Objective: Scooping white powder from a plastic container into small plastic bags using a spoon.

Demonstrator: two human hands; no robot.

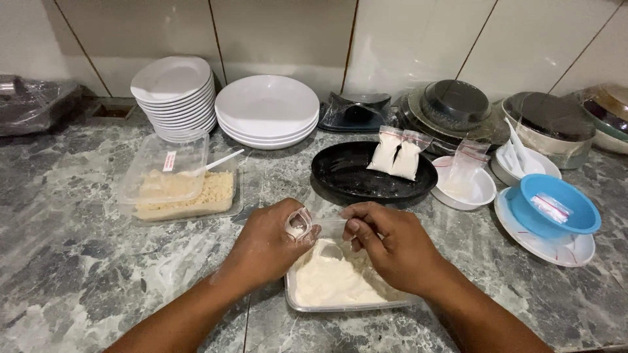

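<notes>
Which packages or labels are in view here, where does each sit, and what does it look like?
Small clear bag: pinched between the left hand and right hand, above the white-powder tray.
Two filled bags: white contents, leaning on the black plate.
Empty clear bag: red strip on top, standing in the white bowl.
Label: small white-and-red rectangle on the clear lid over the crumb container.

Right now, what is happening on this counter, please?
A person holds a small clear bag open with both hands, the left hand and the right hand, above a metal tray of white powder. Two filled bags lie on a black plate behind. A plastic container of pale crumbs, holding a white spoon, stands to the left. Stacks of white plates stand by the wall.
</notes>
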